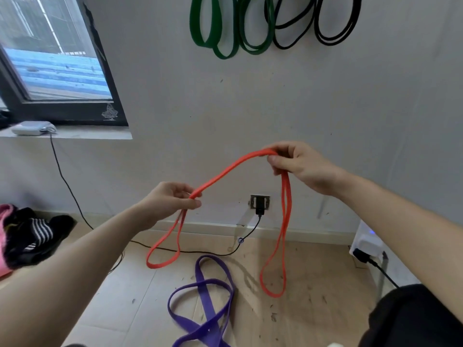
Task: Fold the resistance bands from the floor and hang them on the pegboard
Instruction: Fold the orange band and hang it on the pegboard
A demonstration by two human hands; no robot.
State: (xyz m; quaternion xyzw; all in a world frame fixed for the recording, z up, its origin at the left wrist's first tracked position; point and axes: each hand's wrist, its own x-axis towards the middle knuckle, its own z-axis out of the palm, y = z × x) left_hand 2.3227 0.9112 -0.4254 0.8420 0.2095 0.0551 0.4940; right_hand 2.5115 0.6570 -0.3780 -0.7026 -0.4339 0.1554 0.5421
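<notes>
An orange-red resistance band [233,169] is the brightest thing here. Below it on the pale beige floor [140,296] lies a purple resistance band [208,306]. Above it, dark green bands [225,28] and black bands [323,23] hang on the off-white wall [250,101]. Left of the orange-red band lie pink cloth [3,236] and black-and-white striped fabric [40,231].

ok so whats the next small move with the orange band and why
Probably bring the left hand up to meet the right hand, doubling the orange band once more. It spans both hands with long loops dangling at each end toward the floor, longer than the green bands already hanging on the wall.
</notes>
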